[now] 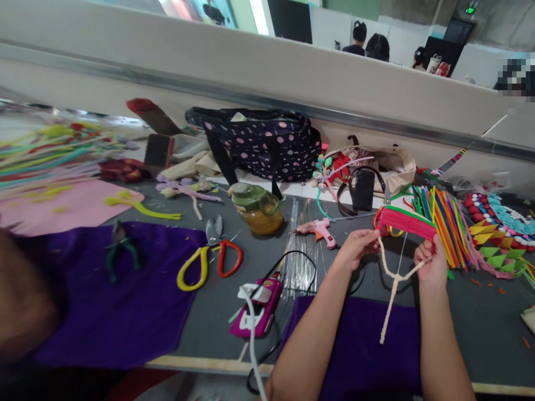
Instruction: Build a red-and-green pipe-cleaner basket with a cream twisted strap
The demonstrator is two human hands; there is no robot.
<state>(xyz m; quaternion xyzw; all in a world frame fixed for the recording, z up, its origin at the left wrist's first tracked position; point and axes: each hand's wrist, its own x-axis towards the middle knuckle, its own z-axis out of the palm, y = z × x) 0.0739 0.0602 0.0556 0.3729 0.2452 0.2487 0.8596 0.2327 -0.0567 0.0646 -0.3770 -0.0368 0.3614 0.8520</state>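
My left hand (358, 248) pinches the tip of one arm of a cream, fuzzy Y-shaped stem (392, 301), which looks like twisted pipe cleaners. The fingers of my right hand (432, 264) close round its other arm and touch the right end of a bright pink strip with a green upper edge (407, 223). That strip spans between both hands above the fork; whether it is joined to the stem I cannot tell. Below them, a purple cloth (376, 345) lies at the table's front edge. Just behind the strip, red and yellow handles (396, 231) partly show.
Left of my arms are a pink glue gun (315, 231), a purple power strip (259, 309) with cables, scissors (209, 256), pliers (121, 250) and a lidded jar (257, 209). Colourful pipe cleaners (443, 223) lie right. Another person's arm (25, 295) is at far left.
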